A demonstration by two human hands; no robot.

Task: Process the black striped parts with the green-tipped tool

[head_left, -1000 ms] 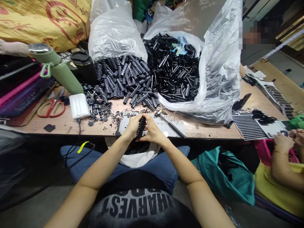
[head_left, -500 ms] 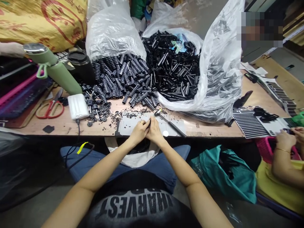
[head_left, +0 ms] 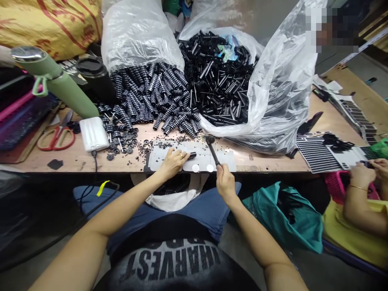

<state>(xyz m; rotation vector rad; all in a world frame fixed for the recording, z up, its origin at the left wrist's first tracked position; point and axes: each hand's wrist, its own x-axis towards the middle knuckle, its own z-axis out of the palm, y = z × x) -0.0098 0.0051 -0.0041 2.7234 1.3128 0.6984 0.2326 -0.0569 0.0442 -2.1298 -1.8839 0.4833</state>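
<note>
At the table's front edge, my left hand (head_left: 175, 161) is closed on a short black cylindrical piece (head_left: 192, 155), which lies level over a grey plate (head_left: 157, 161). My right hand (head_left: 225, 180) grips the handle of a hammer (head_left: 214, 151), its head raised slightly at the plate's back edge. Two white discs rest on the plate, one of them a white disc (head_left: 209, 168) close to the hammer handle. Tiny black bits (head_left: 145, 150) are scattered over the plate and the wood around it. Beyond them lies a heap of black ribbed rollers (head_left: 151, 97).
A plastic bag (head_left: 273, 97) of black parts stands at the back. Left are a green bottle (head_left: 71, 91), red scissors (head_left: 57, 137) and a white power bank (head_left: 93, 135). A white-lined container (head_left: 174, 200) sits between my knees. At right, a co-worker's hands (head_left: 362, 173) handle something small.
My hands have parted. My right hand has moved right and taken hold of the hammer, which has turned. My left hand keeps the black piece, and a second white disc now shows.
</note>
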